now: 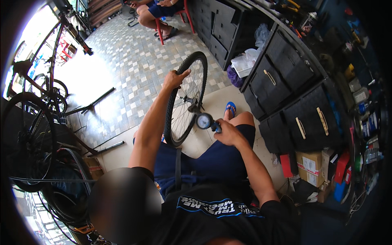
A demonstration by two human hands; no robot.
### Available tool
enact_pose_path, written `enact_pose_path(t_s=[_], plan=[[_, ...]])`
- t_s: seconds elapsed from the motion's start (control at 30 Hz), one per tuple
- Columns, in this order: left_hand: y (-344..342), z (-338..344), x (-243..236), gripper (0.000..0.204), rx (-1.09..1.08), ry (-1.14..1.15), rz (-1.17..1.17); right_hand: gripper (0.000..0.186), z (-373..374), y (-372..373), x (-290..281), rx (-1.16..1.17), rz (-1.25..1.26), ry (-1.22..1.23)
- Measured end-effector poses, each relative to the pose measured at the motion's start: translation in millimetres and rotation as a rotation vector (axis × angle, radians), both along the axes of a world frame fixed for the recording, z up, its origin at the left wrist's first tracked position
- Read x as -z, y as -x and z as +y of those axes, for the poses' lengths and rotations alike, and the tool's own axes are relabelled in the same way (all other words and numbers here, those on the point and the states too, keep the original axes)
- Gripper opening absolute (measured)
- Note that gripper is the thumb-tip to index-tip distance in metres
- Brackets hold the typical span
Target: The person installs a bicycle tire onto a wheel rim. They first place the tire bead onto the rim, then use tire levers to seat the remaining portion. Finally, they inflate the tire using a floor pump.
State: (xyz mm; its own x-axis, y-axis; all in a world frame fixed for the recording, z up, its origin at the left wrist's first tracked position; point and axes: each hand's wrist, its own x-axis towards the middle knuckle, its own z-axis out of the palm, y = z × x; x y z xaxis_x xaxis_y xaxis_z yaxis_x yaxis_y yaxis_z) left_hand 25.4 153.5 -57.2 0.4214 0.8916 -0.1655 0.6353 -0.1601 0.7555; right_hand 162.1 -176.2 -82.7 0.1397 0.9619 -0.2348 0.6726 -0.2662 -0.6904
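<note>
A bicycle wheel (pixel 168 118) with a black knobby tyre stands upright in front of my lap, its spokes and hub showing. My left hand (pixel 174 79) is closed around the tyre near its top left. In my right hand (pixel 230 132) is a tyre inflator gun (pixel 204 121) with a round dial gauge and a blue handle. The gauge faces up, just right of the lower spokes. A dark nozzle end of the inflator reaches toward the hub; whether it touches the wheel I cannot tell.
Black drawer cabinets (pixel 281 65) line the right, with a tool-laden bench and cardboard boxes (pixel 309 168) below. A white basket (pixel 243 65) stands by them. Bicycles (pixel 34 122) and metal tubes (pixel 107 148) lie left. Another person (pixel 152 14) sits on a red chair beyond.
</note>
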Motion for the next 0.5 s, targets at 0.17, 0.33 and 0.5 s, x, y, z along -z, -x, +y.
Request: enact_pose_path(t_s=[0.17, 0.33, 0.5], plan=[[23.1, -3.0, 12.2, 0.081, 0.054, -0.136, -0.145, 0.061, 16.1, -7.9, 25.2, -0.027, 0.053, -0.013], [67.5, -105.8, 57.2, 0.08, -0.138, -0.366, -0.086, 0.061, 49.1, -21.3, 38.7, 0.059, 0.246, 0.253], [74.3, -89.4, 52.1, 0.06, -0.181, -0.084, -0.076, 0.058, 77.2, -15.2, 55.6, 0.054, 0.455, 0.331]])
